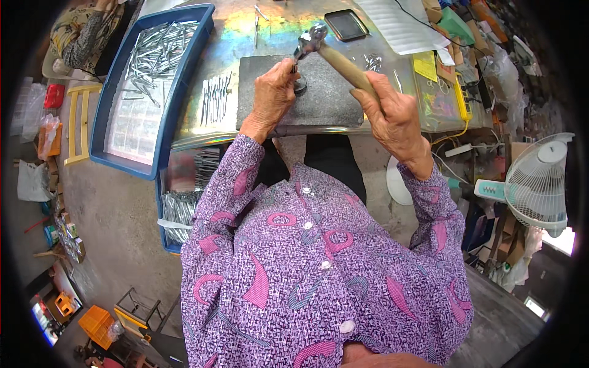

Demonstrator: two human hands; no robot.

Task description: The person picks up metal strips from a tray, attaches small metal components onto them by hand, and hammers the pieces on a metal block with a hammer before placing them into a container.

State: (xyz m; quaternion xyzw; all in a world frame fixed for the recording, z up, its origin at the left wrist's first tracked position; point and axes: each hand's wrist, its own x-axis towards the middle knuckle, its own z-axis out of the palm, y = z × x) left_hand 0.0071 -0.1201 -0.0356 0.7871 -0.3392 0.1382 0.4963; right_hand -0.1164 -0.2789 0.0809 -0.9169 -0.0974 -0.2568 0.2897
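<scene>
My right hand (pixel 392 116) grips the wooden handle of a hammer (pixel 334 55), whose metal head (pixel 311 38) is raised over the dark grey work pad (pixel 328 98). On the pad's upper left part, my left hand (pixel 273 95) pinches a small metal piece against a round dark block (pixel 299 84). The piece itself is mostly hidden by my fingers. A row of thin metal tools (pixel 216 97) lies on the shiny table just left of the pad.
A blue tray (pixel 123 110) with several metal pieces stands at the left, another blue bin (pixel 178 211) below the table edge. A dark phone (pixel 346 24), white cloth (pixel 399 24), clear box (pixel 438 101), white fan (pixel 540 184) at right. Another person's sleeve (pixel 80 37) far left.
</scene>
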